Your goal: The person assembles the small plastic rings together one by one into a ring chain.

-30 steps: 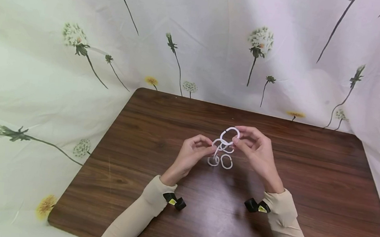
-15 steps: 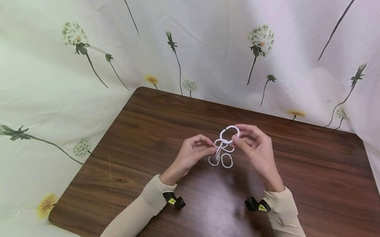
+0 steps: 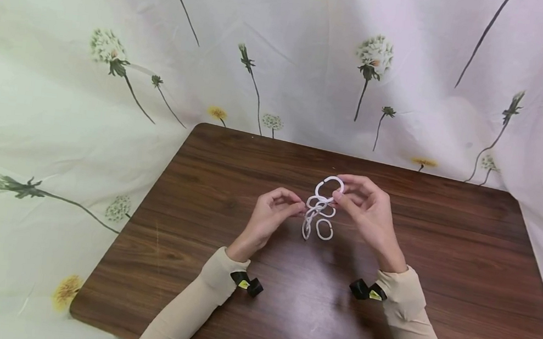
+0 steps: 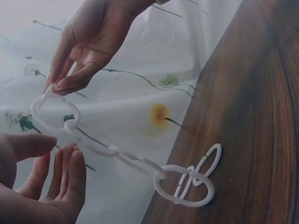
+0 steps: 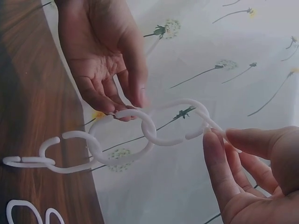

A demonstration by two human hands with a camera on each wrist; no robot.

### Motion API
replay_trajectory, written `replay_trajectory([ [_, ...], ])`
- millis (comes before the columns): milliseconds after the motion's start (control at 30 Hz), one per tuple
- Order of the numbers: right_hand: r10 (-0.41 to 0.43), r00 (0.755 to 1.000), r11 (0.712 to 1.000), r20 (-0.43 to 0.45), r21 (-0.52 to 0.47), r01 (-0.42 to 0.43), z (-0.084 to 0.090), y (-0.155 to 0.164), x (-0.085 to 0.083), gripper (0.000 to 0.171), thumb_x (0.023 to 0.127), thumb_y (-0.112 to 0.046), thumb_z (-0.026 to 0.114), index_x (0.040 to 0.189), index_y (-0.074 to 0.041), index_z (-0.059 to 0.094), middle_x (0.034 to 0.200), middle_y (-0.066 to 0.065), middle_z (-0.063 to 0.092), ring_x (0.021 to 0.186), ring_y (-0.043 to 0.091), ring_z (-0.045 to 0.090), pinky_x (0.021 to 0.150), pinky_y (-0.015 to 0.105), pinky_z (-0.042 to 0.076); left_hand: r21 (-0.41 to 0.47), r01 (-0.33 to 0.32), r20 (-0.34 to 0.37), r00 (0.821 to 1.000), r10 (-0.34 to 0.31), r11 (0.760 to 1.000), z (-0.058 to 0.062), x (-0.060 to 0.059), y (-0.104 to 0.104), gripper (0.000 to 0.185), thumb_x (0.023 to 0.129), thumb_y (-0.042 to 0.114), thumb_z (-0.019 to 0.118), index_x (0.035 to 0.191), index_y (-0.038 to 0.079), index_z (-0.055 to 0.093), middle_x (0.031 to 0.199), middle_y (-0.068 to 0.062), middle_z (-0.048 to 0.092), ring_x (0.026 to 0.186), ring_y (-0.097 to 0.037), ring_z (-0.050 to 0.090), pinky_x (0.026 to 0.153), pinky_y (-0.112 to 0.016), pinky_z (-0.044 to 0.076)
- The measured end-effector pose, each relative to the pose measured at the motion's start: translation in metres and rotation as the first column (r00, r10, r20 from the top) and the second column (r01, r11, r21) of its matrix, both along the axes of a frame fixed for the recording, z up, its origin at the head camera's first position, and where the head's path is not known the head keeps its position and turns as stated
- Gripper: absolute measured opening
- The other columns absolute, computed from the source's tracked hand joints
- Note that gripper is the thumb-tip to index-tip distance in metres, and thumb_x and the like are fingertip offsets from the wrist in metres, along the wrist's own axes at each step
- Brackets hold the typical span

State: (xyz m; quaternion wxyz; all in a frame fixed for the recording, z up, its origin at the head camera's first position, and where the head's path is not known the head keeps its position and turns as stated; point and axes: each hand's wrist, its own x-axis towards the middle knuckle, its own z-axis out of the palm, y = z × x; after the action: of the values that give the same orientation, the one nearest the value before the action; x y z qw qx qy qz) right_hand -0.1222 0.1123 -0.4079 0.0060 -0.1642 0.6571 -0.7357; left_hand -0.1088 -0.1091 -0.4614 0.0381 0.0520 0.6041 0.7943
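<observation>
1. Head view: the person's right hand (image 3: 369, 207) pinches the top ring (image 3: 330, 186) of a chain of white plastic rings (image 3: 317, 210) between thumb and fingertips. The chain hangs down from those fingers to the wooden table (image 3: 440, 264).
2. The left hand (image 3: 271, 216) sits just beside the chain's middle links. Its thumb and curled fingers are drawn close together there. The left wrist view shows these fingers (image 4: 65, 179) relaxed and slightly parted under the second link, near it, so whether they actually grip it cannot be told.
3. As a judgement of progress: several rings are already linked. The right wrist view shows at least four joined in a row (image 5: 126, 135), running from the right fingertips (image 5: 215, 154) past the left hand's fingers (image 5: 131, 79).
4. One loose ring (image 3: 325, 230) lies on the table just below the right fingers, beside the chain's lower end. It looks unjoined, so that link probably remains.
5. Hard to make out: the bottom links overlap in a tangle (image 4: 187, 182) on the wood, so their count is unclear. The open gaps in the rings show only in places. The right hand's palm side is cut off in its own wrist view.
</observation>
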Motion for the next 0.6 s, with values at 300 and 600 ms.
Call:
replay_trajectory([
  [300,0.005,1.000,1.000,-0.026,0.018,-0.004,0.002,-0.003,0.000,0.038,0.088,0.002,0.069,0.124,0.005,0.058,0.091,0.005,0.065,0.079,0.012,0.072,0.074,0.031,0.063,-0.036,-0.022,-0.087,0.996,0.018,0.999,0.015,-0.007,0.002,0.029,0.089,0.007,0.071,0.109,-0.013,0.063,0.097,-0.011,0.070,0.084,-0.015,0.068,0.082,-0.027,0.060],
  [600,0.015,0.999,0.999,-0.039,0.034,-0.014,0.003,-0.007,-0.001,0.039,0.088,0.001,0.070,0.125,0.004,0.059,0.091,0.005,0.065,0.080,0.011,0.072,0.074,0.030,0.063,-0.070,-0.054,-0.094,0.994,0.047,0.996,0.032,-0.012,0.010,0.026,0.089,0.014,0.072,0.109,-0.002,0.068,0.100,-0.004,0.070,0.089,-0.010,0.066,0.081,-0.022,0.056],
])
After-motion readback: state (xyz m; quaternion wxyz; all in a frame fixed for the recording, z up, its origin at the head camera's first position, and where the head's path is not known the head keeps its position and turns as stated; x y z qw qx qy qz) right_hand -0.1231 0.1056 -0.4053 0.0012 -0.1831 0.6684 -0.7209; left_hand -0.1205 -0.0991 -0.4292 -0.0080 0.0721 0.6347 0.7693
